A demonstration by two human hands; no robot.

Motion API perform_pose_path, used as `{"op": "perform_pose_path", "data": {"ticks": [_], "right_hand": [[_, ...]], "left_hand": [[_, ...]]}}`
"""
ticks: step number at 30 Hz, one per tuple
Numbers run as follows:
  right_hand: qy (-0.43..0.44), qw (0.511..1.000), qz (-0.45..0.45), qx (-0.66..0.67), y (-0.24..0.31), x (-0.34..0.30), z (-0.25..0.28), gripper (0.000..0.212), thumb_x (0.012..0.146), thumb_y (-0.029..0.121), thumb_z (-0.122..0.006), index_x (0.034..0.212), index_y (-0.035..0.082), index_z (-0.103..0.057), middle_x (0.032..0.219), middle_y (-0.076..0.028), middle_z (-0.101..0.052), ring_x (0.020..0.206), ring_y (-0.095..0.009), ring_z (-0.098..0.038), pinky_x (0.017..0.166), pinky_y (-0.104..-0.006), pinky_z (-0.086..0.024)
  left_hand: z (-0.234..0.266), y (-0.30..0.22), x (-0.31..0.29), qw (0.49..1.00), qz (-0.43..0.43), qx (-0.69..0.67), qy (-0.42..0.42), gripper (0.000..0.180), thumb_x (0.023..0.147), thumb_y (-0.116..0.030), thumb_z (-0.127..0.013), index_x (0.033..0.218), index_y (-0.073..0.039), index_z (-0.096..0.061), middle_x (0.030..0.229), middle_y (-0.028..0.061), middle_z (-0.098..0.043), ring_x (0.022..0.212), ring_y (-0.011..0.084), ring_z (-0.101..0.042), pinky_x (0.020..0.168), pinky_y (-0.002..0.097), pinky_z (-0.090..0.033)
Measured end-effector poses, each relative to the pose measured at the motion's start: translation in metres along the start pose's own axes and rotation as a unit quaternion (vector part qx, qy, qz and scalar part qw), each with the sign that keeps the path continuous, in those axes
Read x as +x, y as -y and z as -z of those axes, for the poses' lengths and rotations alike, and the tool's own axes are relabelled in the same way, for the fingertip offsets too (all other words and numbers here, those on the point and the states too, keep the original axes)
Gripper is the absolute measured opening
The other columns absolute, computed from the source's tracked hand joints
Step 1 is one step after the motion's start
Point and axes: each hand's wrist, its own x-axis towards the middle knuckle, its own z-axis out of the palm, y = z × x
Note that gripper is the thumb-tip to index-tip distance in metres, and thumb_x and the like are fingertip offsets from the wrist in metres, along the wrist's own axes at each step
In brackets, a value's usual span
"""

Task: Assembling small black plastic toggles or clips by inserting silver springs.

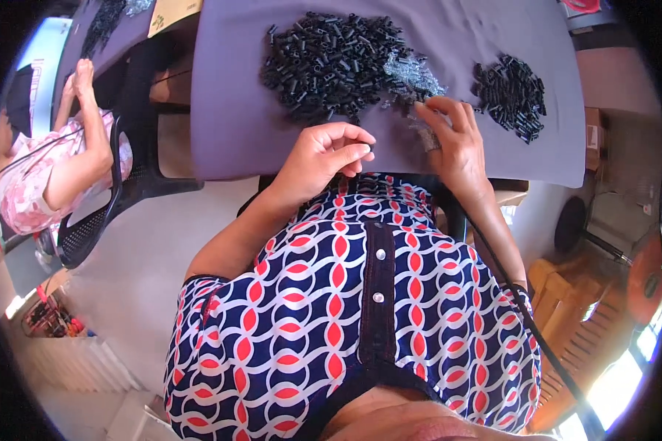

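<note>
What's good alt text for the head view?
A person's left hand pinches a dark piece; the right hand is at a silvery pile. That pile touches a large black heap on purple cloth; a smaller black heap lies to the right.

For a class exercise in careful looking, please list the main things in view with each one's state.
Left hand: pinched, apparently on a small dark piece
Right hand: fingers curled near the silver pile; grip unclear
Large black pile: heaped, pieces loose
Silver pile: heaped, touching the large black pile
Small black pile: heaped, apart, on the right
Tablecloth: spread, lightly creased
Chair: occupied by another person
</note>
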Motion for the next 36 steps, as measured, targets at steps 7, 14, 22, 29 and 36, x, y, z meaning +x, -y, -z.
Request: {"op": "perform_pose_path", "data": {"ticks": [7,14,22,29,36], "right_hand": [[0.020,0.999,0.000,0.034,0.003,-0.008,-0.006,0.045,0.057,-0.004,-0.068,0.101,0.004,-0.071,0.115,-0.010,-0.061,0.107,-0.033,-0.057,0.091,-0.0418,-0.051],[0.049,0.996,-0.061,0.034,0.011,0.004,0.003,0.038,0.062,-0.006,-0.066,0.099,0.003,-0.067,0.109,-0.011,-0.059,0.104,-0.034,-0.056,0.090,-0.0415,-0.050],[0.065,0.997,-0.026,0.040,0.016,0.008,0.007,0.034,0.067,-0.008,-0.065,0.099,0.002,-0.063,0.106,-0.013,-0.060,0.101,-0.035,-0.058,0.087,-0.0419,-0.050],[0.152,0.916,-0.127,0.348,0.032,0.010,0.004,0.020,0.078,-0.006,-0.070,0.096,-0.002,-0.063,0.088,-0.013,-0.069,0.081,-0.024,-0.069,0.074,-0.0322,-0.052],[0.206,0.790,-0.203,0.540,0.025,-0.002,-0.005,0.012,0.090,-0.002,-0.071,0.098,-0.001,-0.063,0.086,0.001,-0.065,0.085,-0.004,-0.059,0.072,-0.0232,-0.050]], "left_hand": [[0.003,0.001,0.002,1.000,0.002,-0.015,0.020,0.018,0.100,-0.010,-0.060,0.115,-0.001,-0.065,0.100,0.0094,-0.074,0.077,0.0089,-0.065,0.073,0.0239,-0.054],[0.003,0.003,0.003,1.000,0.004,-0.025,0.018,0.016,0.100,-0.010,-0.059,0.113,-0.002,-0.064,0.102,0.0105,-0.074,0.079,0.0098,-0.066,0.075,0.0239,-0.054],[-0.002,0.008,0.002,0.999,-0.017,0.018,0.021,0.016,0.099,-0.007,-0.060,0.113,0.000,-0.063,0.101,0.0090,-0.073,0.079,0.0083,-0.063,0.075,0.0236,-0.053],[-0.016,0.007,0.002,0.996,-0.013,0.086,0.030,0.016,0.097,-0.006,-0.061,0.110,0.001,-0.066,0.093,0.0038,-0.071,0.076,0.0060,-0.061,0.071,0.0218,-0.051],[-0.014,0.004,-0.002,0.992,-0.012,0.110,0.063,0.016,0.096,-0.004,-0.060,0.110,0.001,-0.065,0.092,0.0036,-0.071,0.075,0.0062,-0.060,0.070,0.0218,-0.050]]}}
